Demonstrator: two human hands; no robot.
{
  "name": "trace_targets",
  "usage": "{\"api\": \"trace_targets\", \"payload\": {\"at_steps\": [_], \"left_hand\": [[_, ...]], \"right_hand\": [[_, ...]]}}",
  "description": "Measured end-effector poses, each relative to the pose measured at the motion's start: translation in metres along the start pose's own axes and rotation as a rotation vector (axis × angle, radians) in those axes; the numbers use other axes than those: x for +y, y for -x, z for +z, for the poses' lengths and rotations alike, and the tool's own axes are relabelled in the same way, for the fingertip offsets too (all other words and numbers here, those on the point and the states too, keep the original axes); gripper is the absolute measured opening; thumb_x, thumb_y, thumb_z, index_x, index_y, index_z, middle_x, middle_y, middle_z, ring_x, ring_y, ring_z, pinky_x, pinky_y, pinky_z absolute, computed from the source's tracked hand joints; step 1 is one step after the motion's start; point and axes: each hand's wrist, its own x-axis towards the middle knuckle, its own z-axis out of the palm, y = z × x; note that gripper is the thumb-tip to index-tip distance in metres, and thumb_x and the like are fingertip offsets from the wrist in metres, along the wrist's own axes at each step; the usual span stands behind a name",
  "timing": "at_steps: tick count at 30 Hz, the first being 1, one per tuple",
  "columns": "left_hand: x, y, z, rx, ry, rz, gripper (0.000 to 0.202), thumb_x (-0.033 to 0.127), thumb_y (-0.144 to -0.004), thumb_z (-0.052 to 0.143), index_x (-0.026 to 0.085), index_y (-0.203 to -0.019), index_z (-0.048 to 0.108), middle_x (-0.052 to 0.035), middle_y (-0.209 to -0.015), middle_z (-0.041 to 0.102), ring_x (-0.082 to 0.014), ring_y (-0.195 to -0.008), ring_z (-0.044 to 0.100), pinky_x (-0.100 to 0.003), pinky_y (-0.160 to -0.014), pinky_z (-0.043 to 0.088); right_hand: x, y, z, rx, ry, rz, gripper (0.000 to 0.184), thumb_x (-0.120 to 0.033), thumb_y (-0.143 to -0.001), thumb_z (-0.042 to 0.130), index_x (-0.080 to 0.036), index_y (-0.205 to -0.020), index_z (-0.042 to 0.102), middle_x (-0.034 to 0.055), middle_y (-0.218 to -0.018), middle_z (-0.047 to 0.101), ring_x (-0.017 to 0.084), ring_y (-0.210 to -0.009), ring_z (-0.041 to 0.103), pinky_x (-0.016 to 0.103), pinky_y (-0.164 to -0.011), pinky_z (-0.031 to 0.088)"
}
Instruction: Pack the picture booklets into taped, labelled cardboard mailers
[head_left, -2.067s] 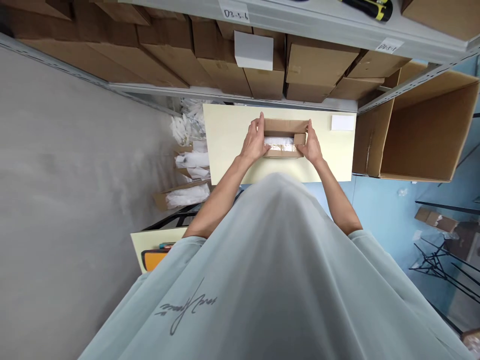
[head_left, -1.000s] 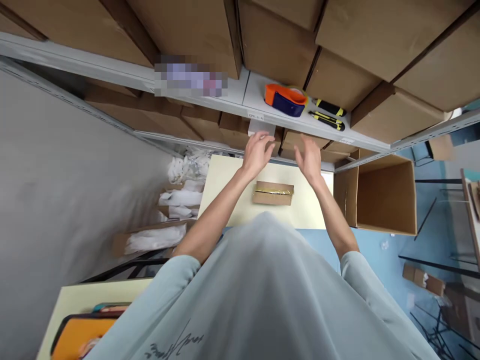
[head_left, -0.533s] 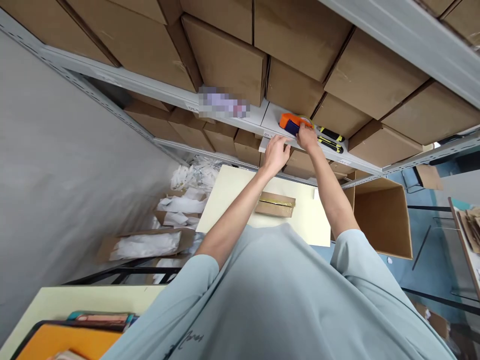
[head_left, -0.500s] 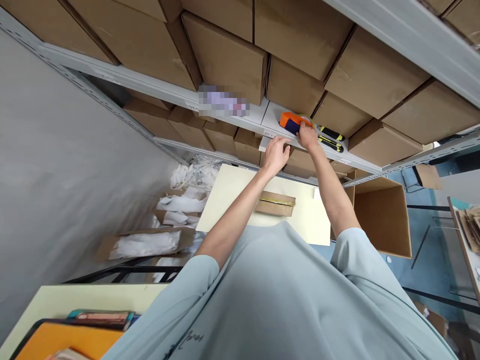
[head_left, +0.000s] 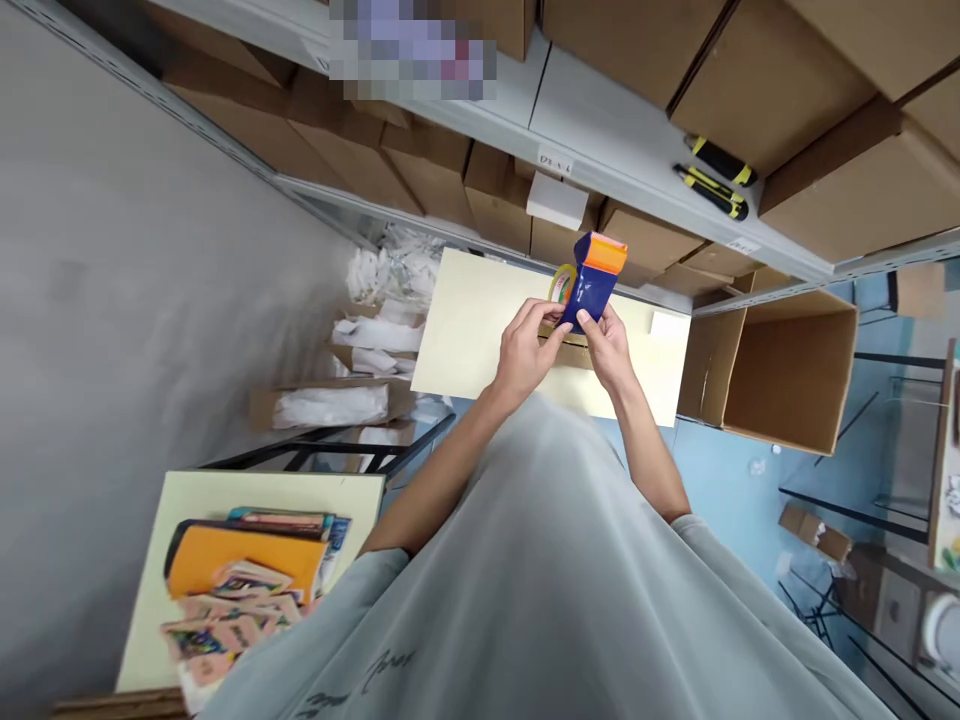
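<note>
A blue and orange tape dispenser (head_left: 594, 288) with a yellow tape roll (head_left: 562, 284) is held up between my two hands, its toothed orange end pointing away from me. My right hand (head_left: 610, 352) grips its lower right side, thumb across the blue face. At the lower left, my left hand (head_left: 525, 345) has its thumb and fingers closed about the dispenser's bottom edge, close to the roll. Beneath them, a small cardboard box (head_left: 571, 355) lies on the pale yellow table (head_left: 469, 320), mostly hidden by the hands.
Metal shelving (head_left: 622, 115) full of cardboard boxes rises ahead, with two black-and-yellow utility knives (head_left: 716, 185) on one shelf. A large open carton (head_left: 787, 360) stands right of the table. White packing material (head_left: 330, 405) lies left. A side table (head_left: 150, 560) carries pink packets.
The tape dispenser has come off the shelf in my right hand and down over the table. My left hand has moved from the shelf edge onto it. The view has tilted downward.
</note>
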Motion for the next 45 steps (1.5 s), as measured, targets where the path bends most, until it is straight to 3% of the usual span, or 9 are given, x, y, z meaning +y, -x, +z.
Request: {"api": "trace_targets", "payload": {"at_steps": [8, 14, 17, 23, 29, 34, 39, 42, 45], "left_hand": [[-0.002, 0.025, -0.018, -0.136, -0.011, -0.052, 0.036, 0.059, -0.117, 0.071, 0.025, -0.125, 0.08, -0.0103, -0.124, 0.082, -0.0252, -0.114, 0.08, -0.041, -0.103, 0.07], [0.009, -0.003, -0.064, -0.076, 0.005, -0.139, 0.042, 0.061, -0.114, 0.075, 0.024, -0.133, 0.081, -0.0113, -0.13, 0.082, -0.0227, -0.112, 0.079, -0.034, -0.092, 0.067], [0.025, -0.021, -0.08, -0.136, 0.021, -0.124, 0.041, 0.061, -0.107, 0.083, 0.024, -0.125, 0.085, -0.0096, -0.125, 0.082, -0.0206, -0.103, 0.078, -0.032, -0.086, 0.065], [0.046, -0.03, -0.08, -0.236, -0.002, -0.104, 0.028, 0.051, -0.104, 0.089, 0.023, -0.105, 0.09, -0.0065, -0.106, 0.083, -0.0174, -0.085, 0.072, -0.032, -0.075, 0.06], [0.043, -0.027, -0.077, -0.265, -0.019, -0.118, 0.023, 0.045, -0.107, 0.086, 0.023, -0.099, 0.087, -0.0053, -0.099, 0.081, -0.018, -0.083, 0.068, -0.033, -0.076, 0.058], [0.017, -0.008, -0.058, -0.23, 0.019, -0.227, 0.031, 0.053, -0.107, 0.086, 0.023, -0.099, 0.082, -0.0059, -0.099, 0.079, -0.0182, -0.082, 0.066, -0.032, -0.075, 0.056], [-0.034, 0.026, -0.041, -0.082, 0.188, -0.471, 0.042, 0.063, -0.102, 0.088, 0.022, -0.097, 0.077, -0.0035, -0.089, 0.075, -0.0157, -0.074, 0.063, -0.028, -0.067, 0.054], [-0.07, 0.036, -0.04, 0.026, 0.263, -0.628, 0.041, 0.058, -0.095, 0.095, 0.022, -0.095, 0.075, -0.0021, -0.085, 0.073, -0.0134, -0.067, 0.06, -0.025, -0.06, 0.053], [-0.102, 0.038, -0.029, 0.08, 0.38, -0.785, 0.036, 0.051, -0.091, 0.097, 0.021, -0.093, 0.075, -0.0025, -0.085, 0.073, -0.0141, -0.071, 0.066, -0.026, -0.069, 0.062]], "right_hand": [[-0.001, 0.024, 0.008, -0.074, 0.065, 0.087, 0.086, -0.102, -0.093, 0.07, -0.025, -0.13, 0.08, 0.0105, -0.13, 0.09, 0.034, -0.137, 0.081, 0.051, -0.13, 0.062], [0.011, 0.051, -0.007, -0.115, 0.355, 0.005, 0.088, -0.099, -0.099, 0.066, -0.025, -0.144, 0.074, 0.0137, -0.141, 0.087, 0.035, -0.135, 0.081, 0.051, -0.125, 0.064], [0.011, 0.064, -0.021, -0.2, 0.526, -0.021, 0.082, -0.094, -0.106, 0.06, -0.025, -0.148, 0.071, 0.0152, -0.139, 0.085, 0.036, -0.127, 0.082, 0.052, -0.117, 0.067], [0.013, 0.072, -0.045, -0.293, 0.71, -0.075, 0.07, -0.089, -0.112, 0.053, -0.026, -0.136, 0.072, 0.0153, -0.124, 0.085, 0.037, -0.115, 0.082, 0.053, -0.104, 0.07], [0.009, 0.066, -0.059, -0.384, 0.843, -0.102, 0.064, -0.087, -0.114, 0.05, -0.027, -0.129, 0.07, 0.0148, -0.119, 0.082, 0.037, -0.113, 0.079, 0.053, -0.1, 0.069], [-0.006, 0.057, -0.073, -0.538, 0.949, -0.014, 0.06, -0.084, -0.116, 0.049, -0.027, -0.12, 0.068, 0.0112, -0.105, 0.079, 0.034, -0.097, 0.077, 0.046, -0.09, 0.064], [-0.038, 0.046, -0.104, -0.746, 1.078, 0.256, 0.05, -0.075, -0.115, 0.06, -0.026, -0.109, 0.067, 0.0058, -0.089, 0.077, 0.028, -0.075, 0.071, 0.038, -0.075, 0.053], [-0.052, 0.026, -0.12, -0.797, 0.964, 0.456, 0.058, -0.082, -0.107, 0.068, -0.024, -0.108, 0.071, 0.0063, -0.091, 0.082, 0.025, -0.078, 0.074, 0.036, -0.074, 0.053], [-0.054, -0.007, -0.123, -0.857, 0.738, 0.65, 0.071, -0.092, -0.094, 0.081, -0.022, -0.106, 0.074, 0.009, -0.1, 0.088, 0.024, -0.085, 0.079, 0.035, -0.078, 0.061]]}}
